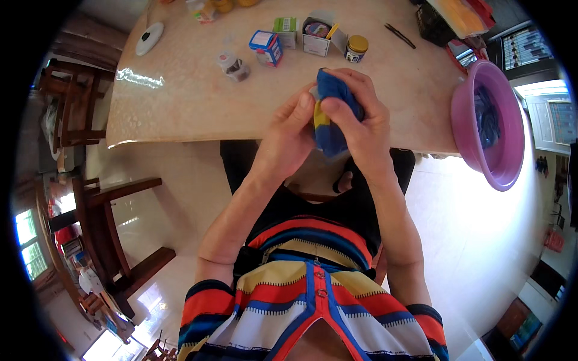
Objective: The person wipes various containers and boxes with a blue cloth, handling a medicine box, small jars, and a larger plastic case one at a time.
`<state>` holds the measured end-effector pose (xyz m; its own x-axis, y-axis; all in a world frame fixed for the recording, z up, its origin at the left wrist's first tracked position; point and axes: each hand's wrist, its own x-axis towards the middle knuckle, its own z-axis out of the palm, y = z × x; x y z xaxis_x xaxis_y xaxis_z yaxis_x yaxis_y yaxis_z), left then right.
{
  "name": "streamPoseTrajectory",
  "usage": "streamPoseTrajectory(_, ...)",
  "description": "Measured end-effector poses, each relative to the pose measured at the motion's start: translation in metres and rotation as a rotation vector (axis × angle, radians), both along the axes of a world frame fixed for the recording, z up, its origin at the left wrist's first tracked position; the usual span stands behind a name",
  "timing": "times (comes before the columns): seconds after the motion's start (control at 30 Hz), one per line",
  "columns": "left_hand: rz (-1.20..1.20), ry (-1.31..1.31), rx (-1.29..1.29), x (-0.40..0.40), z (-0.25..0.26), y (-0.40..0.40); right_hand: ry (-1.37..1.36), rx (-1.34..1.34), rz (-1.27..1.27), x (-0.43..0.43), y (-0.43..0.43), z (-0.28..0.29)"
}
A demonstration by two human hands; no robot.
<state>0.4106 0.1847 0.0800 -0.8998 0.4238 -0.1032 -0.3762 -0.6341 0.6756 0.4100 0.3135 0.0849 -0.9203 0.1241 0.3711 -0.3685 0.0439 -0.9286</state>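
Note:
A soft blue packet or cloth bundle with a yellow patch (pixel 333 135) is held between both hands, above the near edge of the table. My left hand (pixel 293 126) grips its left side, thumb pointing up. My right hand (pixel 361 108) wraps round its right side, with the thumb pressed on the front beside the yellow part. Whether the bundle is cloth or plastic cannot be told. Behind the hands stand a blue and white box (pixel 266 48), a green and white box (pixel 285 31), an opened white box (pixel 315 45) and a small jar with a gold lid (pixel 356 48).
A pink plastic basin (pixel 508 153) with dark blue material inside sits at the table's right edge. A small clear container (pixel 233 67), a white lid with a black knob (pixel 149 39) and dark tweezers or similar (pixel 400 35) lie on the table (pixel 189 104). Wooden furniture (pixel 124 192) stands left.

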Motion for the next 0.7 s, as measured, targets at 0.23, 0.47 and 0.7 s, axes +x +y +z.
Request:
streamPoseTrajectory(0.23, 0.074, -0.076, 0.047, -0.008, 0.009, 0.001, -0.499, -0.531, 0.089, 0.000, -0.002, 0.003)
streamPoseTrajectory(0.47, 0.140, -0.037, -0.157, -0.005, -0.004, -0.002, 0.032, 0.068, 0.027, -0.003, -0.009, 0.002)
streamPoseTrajectory(0.7, 0.105, -0.130, 0.064, -0.011, -0.008, -0.006, -0.436, -0.483, -0.013, -0.015, -0.011, -0.011)
